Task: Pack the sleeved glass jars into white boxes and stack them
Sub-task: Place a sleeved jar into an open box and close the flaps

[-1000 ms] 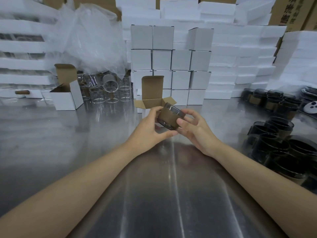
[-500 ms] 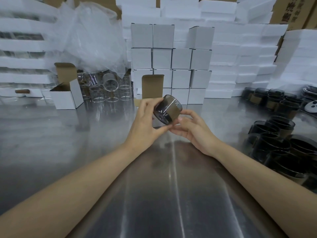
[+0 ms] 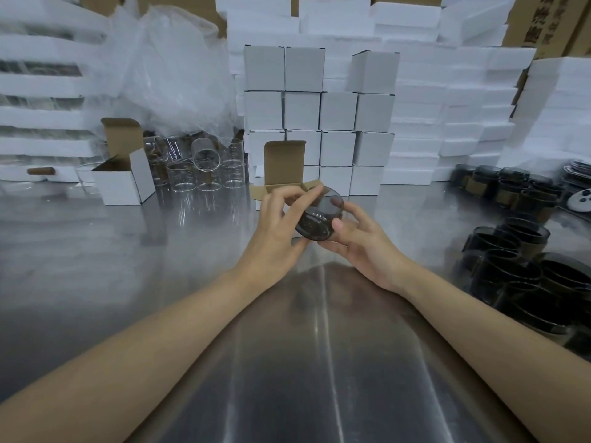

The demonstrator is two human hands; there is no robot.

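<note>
Head: left hand [image 3: 275, 230], jar [image 3: 315, 223], right hand [image 3: 366, 249]

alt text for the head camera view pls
A left hand and right hand hold a dark glass jar tipped sideways before an open white box. Closed white boxes are stacked behind; more dark jars stand at right.

Place: a packing workshop — goods in bulk round one work bench.
Bench: bare steel tabletop [image 3: 96, 266].
Far edge: closed white boxes [image 3: 339, 110] stacked in rows — foam slabs [image 3: 447, 100] piled behind.
Right edge: dark jars [image 3: 518, 276] in batches.
Far left corner: clear glasses [image 3: 204, 167], plastic wrap [image 3: 172, 68].
Back: brown cartons [image 3: 543, 24].
</note>
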